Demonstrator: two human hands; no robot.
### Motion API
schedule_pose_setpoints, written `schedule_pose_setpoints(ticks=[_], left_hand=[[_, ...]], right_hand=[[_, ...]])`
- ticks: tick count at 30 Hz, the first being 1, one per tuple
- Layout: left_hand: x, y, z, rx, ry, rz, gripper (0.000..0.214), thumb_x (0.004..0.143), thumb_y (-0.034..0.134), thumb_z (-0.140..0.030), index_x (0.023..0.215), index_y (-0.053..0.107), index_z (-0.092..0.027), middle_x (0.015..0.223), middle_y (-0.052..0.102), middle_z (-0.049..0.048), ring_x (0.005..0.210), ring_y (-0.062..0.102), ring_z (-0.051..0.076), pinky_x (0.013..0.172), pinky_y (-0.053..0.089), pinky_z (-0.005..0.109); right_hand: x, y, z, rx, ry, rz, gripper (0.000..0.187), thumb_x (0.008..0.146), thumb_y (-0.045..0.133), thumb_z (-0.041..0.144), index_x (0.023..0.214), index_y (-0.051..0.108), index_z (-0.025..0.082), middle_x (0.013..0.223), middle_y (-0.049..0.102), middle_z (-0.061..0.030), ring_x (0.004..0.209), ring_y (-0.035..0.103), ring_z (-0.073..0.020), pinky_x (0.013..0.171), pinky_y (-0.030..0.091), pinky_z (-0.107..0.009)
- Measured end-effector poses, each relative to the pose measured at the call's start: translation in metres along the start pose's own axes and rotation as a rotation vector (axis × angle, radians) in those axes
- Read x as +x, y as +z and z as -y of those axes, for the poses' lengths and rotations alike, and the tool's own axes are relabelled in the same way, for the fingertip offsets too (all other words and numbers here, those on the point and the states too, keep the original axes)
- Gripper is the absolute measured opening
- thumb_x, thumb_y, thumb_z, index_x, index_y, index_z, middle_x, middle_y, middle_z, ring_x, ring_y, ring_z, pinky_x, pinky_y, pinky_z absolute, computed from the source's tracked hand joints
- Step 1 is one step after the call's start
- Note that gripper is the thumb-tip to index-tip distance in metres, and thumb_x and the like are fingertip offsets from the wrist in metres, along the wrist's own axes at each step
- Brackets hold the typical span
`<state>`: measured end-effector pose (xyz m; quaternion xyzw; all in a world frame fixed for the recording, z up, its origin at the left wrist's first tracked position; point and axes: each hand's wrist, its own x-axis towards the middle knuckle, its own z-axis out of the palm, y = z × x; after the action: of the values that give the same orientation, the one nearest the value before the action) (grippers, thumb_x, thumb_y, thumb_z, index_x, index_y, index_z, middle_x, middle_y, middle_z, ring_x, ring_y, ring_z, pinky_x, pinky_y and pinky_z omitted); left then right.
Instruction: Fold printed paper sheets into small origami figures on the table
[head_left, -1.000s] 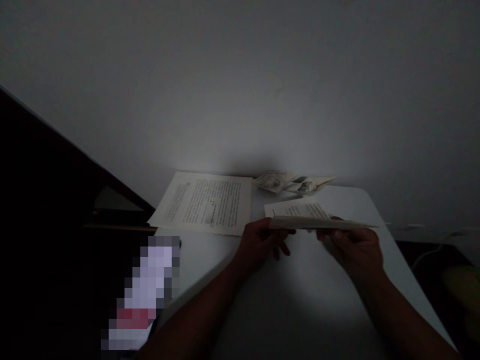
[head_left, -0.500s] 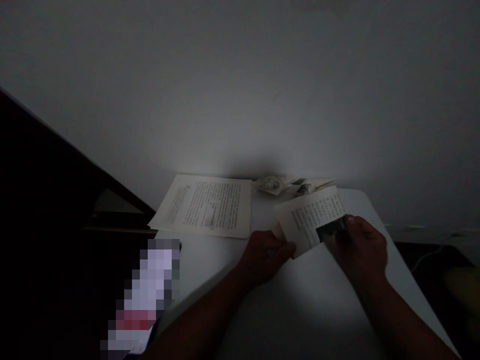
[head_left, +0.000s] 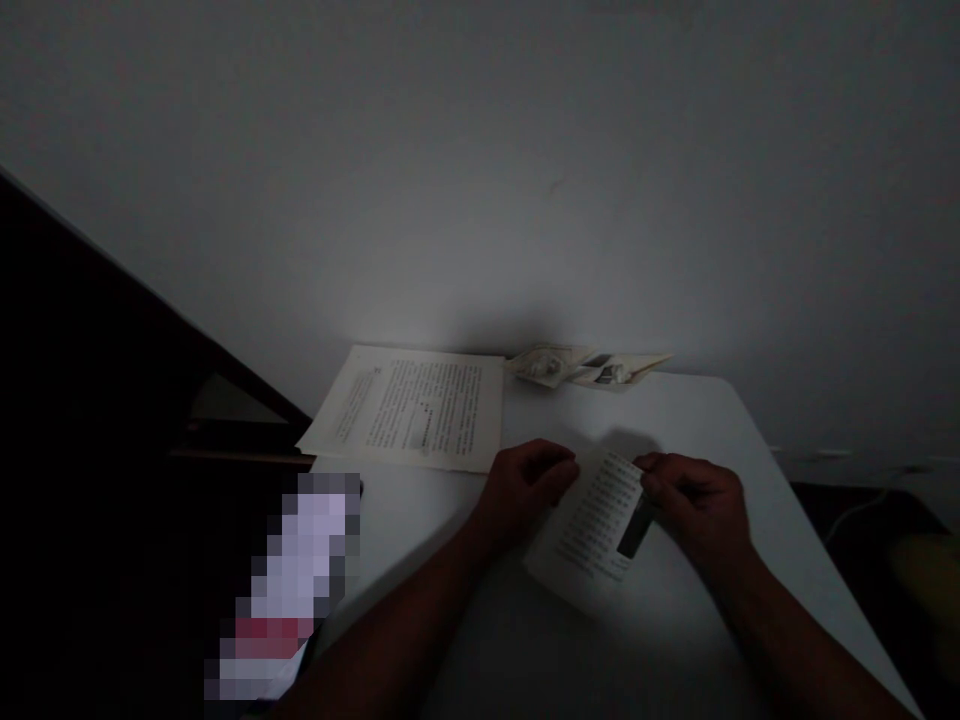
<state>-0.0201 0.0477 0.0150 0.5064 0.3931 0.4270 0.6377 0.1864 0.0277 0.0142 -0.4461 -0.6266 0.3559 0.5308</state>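
A folded printed sheet of paper (head_left: pixel 592 535) hangs between my two hands, its length pointing toward me over the white table (head_left: pixel 525 640). My left hand (head_left: pixel 525 490) pinches its far left corner with closed fingers. On the right, my right hand (head_left: pixel 697 505) grips the sheet's right edge near a dark printed patch. The room is dim.
A larger stack of printed pages (head_left: pixel 416 410) lies at the table's far left. Two folded paper boats (head_left: pixel 585 365) sit at the far edge against the pale wall. A blurred-out object (head_left: pixel 289 590) lies at the table's left edge, beside dark furniture (head_left: pixel 112 450).
The sheet was held flat and edge-on, then tipped up showing its print, and now has been turned so its length points toward me. Both hands stayed on it.
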Motion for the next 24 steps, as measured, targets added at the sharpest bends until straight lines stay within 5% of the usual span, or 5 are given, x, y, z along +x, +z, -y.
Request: schedule_pose_setpoints(ticks=[11,19,24], left_hand=[[-0.001,0.002,0.004,0.158,-0.038,0.014,0.037,0.075,0.064,-0.047,0.069,0.066,-0.011,0.058,0.056,0.0001,0.053,0.050,0.012,0.049,0.038,0.023],[-0.002,0.003,0.006,0.066,-0.042,0.004,0.034,0.077,0.063,-0.045,0.076,0.069,-0.012,0.068,0.063,0.0031,0.062,0.058,0.015,0.057,0.045,0.026],[-0.001,0.001,0.010,0.043,-0.016,-0.021,0.033,0.078,0.063,-0.044,0.076,0.068,-0.012,0.072,0.066,0.0049,0.065,0.061,0.017,0.059,0.047,0.027]], right_hand=[[0.000,0.003,-0.001,-0.084,0.014,-0.046,0.018,0.075,0.069,0.027,0.060,0.065,0.019,0.062,0.068,-0.0030,0.051,0.062,-0.0150,0.048,0.050,-0.024],[0.001,0.007,0.001,0.033,0.197,-0.133,0.014,0.071,0.074,0.028,0.082,0.068,0.021,0.059,0.066,0.0015,0.051,0.059,-0.0114,0.048,0.046,-0.019],[0.001,0.003,-0.013,0.197,0.340,-0.044,0.020,0.072,0.074,0.035,0.085,0.071,0.020,0.071,0.071,-0.0031,0.063,0.064,-0.0151,0.059,0.050,-0.025]])
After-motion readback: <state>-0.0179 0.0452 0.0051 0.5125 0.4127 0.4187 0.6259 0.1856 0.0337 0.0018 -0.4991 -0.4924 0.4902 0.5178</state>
